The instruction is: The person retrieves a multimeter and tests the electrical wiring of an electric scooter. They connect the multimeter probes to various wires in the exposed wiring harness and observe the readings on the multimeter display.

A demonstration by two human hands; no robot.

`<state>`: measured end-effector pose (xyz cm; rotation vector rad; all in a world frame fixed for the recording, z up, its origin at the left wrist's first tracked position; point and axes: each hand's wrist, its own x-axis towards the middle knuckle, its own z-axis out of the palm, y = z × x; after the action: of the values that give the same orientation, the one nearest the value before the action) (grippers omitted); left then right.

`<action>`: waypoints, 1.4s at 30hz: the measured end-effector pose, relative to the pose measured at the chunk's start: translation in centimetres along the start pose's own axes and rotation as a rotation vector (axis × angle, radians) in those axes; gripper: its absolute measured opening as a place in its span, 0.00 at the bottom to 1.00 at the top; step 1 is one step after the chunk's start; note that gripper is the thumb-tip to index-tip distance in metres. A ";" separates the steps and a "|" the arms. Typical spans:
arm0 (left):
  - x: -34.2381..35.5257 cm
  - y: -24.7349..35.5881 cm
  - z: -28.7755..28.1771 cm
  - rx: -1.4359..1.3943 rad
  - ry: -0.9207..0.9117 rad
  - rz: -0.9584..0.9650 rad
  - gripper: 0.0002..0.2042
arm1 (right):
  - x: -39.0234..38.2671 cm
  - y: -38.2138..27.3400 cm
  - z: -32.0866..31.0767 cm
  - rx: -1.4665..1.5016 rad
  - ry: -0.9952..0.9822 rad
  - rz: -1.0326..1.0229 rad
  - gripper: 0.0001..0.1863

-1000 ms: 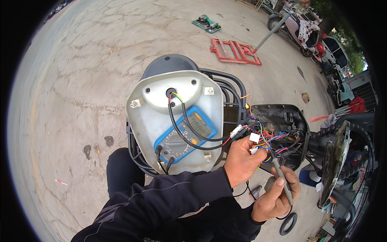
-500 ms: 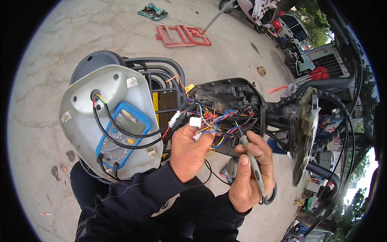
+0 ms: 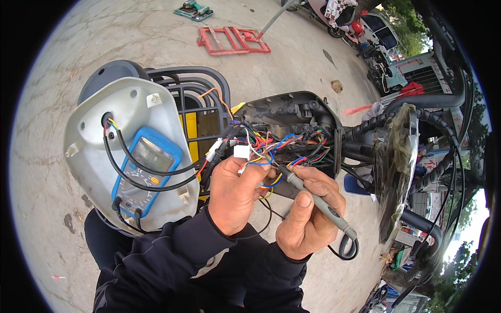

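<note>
My left hand (image 3: 232, 190) is closed on some thin coloured wires beside a white connector (image 3: 241, 152); its fingertips are partly hidden. In my right hand (image 3: 310, 219) is a grey test probe (image 3: 324, 207), held like a pen. The probe's dark tip end points at the wires by my left fingertips, and I cannot tell whether it touches metal. A tangled wire bundle (image 3: 284, 143) spills from an open black housing (image 3: 305, 107). To the left, a blue multimeter (image 3: 152, 154) with two leads plugged in lies on an upturned pale plastic cover (image 3: 86, 109).
Black handlebar tubing (image 3: 425, 101) and a plastic-wrapped panel (image 3: 394, 172) stand at the right. Behind the cover is a black rack (image 3: 209, 78). A red metal frame (image 3: 232, 40) and a green tool case (image 3: 193, 10) lie on the concrete ground (image 3: 120, 36).
My right hand has moved left, bringing the probe's tip in among the wires near my left hand. The probe now lies flatter. The whole view has shifted slightly.
</note>
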<state>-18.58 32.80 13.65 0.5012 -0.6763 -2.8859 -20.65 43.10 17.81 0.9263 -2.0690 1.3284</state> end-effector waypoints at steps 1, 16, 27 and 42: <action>0.1 -0.1 -0.1 -0.022 -0.019 0.009 0.06 | 0.0 0.0 0.0 0.017 -0.001 0.005 0.11; 0.2 -0.6 -0.9 -0.014 -0.079 -0.007 0.05 | -0.3 0.3 -0.3 0.082 -0.011 0.055 0.11; 0.1 -0.4 -0.7 -0.034 -0.099 -0.001 0.06 | 0.0 0.8 -0.2 0.082 0.011 0.013 0.11; 0.1 -0.5 -0.6 0.000 -0.060 0.001 0.04 | -0.3 0.7 -0.4 0.233 0.047 0.102 0.10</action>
<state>-18.48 32.98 12.83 0.4148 -0.6850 -2.9102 -20.94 43.74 17.36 0.8854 -1.9787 1.6560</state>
